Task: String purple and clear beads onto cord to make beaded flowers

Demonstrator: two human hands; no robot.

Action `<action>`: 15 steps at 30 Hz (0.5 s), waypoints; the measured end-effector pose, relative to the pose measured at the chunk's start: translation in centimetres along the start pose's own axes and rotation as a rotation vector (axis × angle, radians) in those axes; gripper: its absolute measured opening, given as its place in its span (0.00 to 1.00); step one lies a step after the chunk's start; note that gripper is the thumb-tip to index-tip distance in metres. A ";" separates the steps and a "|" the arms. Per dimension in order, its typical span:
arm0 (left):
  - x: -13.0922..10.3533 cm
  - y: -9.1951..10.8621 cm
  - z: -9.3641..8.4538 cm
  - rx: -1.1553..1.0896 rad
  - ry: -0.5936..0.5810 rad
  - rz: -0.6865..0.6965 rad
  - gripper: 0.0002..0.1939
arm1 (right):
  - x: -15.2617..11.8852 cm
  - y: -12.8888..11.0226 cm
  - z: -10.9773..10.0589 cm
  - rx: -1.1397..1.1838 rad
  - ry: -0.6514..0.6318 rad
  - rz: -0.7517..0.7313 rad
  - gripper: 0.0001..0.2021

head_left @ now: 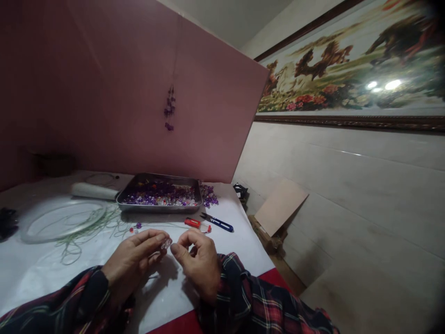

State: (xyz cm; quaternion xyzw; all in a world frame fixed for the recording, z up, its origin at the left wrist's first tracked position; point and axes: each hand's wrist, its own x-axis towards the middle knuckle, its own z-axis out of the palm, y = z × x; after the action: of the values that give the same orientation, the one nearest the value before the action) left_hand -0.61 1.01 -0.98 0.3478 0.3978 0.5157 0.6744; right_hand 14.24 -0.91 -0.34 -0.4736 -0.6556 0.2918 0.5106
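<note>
Between the thumb and fingers of my left hand [137, 257] are a few clear beads [166, 243], held above the white table. My right hand [200, 262] is just right of them, with thumb and forefinger pinched together; anything thin between those fingertips is too small to make out. Past my hands lie a red lighter [197, 224] and blue thread snips [218, 222]. A few loose red and purple beads [138, 226] rest beyond my left hand, beside a tangle of pale green cord [78, 234].
A metal tray [160, 208] of purple and clear beads stands at the back, with more purple beads [210, 195] beside it. A coil of clear tubing or line [34, 234] lies left. Strung purple beads [169, 106] hang on the pink panel [114, 93]. Cardboard [281, 206] leans at right.
</note>
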 end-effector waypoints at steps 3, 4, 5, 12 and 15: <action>0.0 -0.2 0.1 0.038 -0.018 0.012 0.11 | 0.3 0.3 0.0 0.212 -0.005 -0.038 0.11; 0.0 -0.4 0.2 0.055 -0.020 0.011 0.12 | 0.4 0.4 0.0 0.301 -0.028 -0.023 0.12; -0.1 -0.5 0.3 0.076 -0.015 0.011 0.13 | 0.4 0.6 0.0 0.386 -0.055 0.009 0.11; 0.2 -1.4 0.3 0.161 0.007 0.036 0.15 | 0.6 1.9 0.2 0.634 -0.155 0.199 0.15; 0.2 -1.4 0.2 0.193 0.012 0.056 0.14 | 0.7 2.2 0.2 0.647 -0.185 0.209 0.18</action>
State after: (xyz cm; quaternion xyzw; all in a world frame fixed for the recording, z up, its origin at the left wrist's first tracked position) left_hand 0.14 0.84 -2.16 0.4190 0.4400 0.4957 0.6206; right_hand 14.76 0.53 -1.99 -0.3234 -0.5209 0.5766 0.5400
